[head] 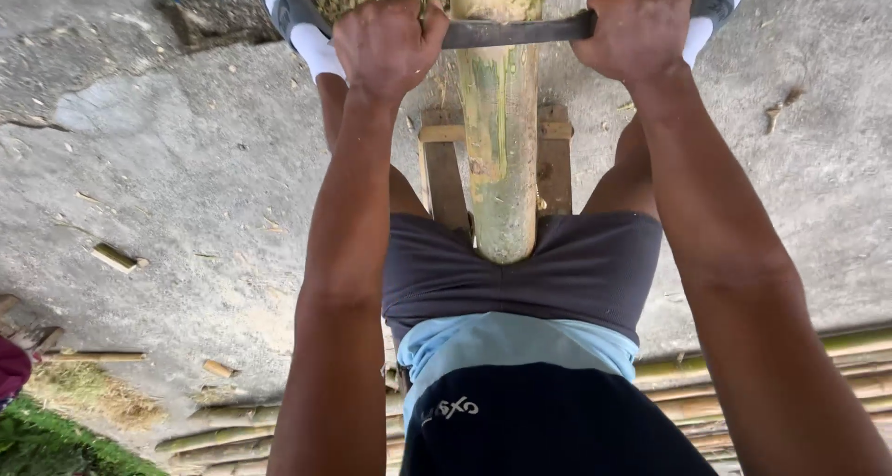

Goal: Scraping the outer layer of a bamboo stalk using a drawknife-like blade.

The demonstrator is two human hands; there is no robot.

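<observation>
Both hands were clenched on one dark blade (516,32) laid flat across a thick bamboo pole (500,151): the left hand (388,44) gripped its left end, the right hand (639,30) its right. The pole ran lengthwise between the person's legs, resting on a low wooden frame (444,174) over the concrete floor (186,179). Scraping well probably called for even pull from both hands, the blade kept square to the pole, and wrists level so neither end dug in.
</observation>
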